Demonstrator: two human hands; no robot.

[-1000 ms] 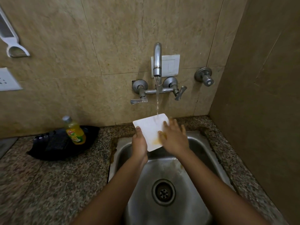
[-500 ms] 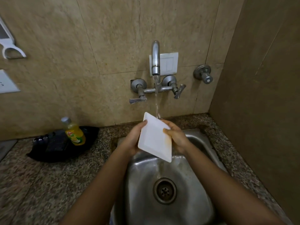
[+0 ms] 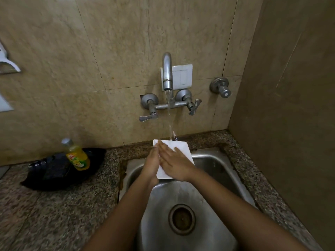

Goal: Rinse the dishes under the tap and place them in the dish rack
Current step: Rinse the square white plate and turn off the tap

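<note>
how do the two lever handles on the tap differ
The left lever handle lies nearly flat, pointing left. The right lever handle is tilted, pointing down and slightly left. Both are the same dull grey metal, one on each side of the spout, which is running water.

A brushed steel sink [image 3: 213, 171] at lower centre, dull with water marks, sits in a speckled granite counter [image 3: 54, 211] of rough-looking grain. Above it, a metal tap [image 3: 167, 73] (satin, slightly tarnished) is mounted on smooth beige wall tiles [image 3: 108, 51]. The white plate [image 3: 181, 147] looks glossy and wet. At left, a clear plastic bottle [image 3: 78, 156] shines.
</note>
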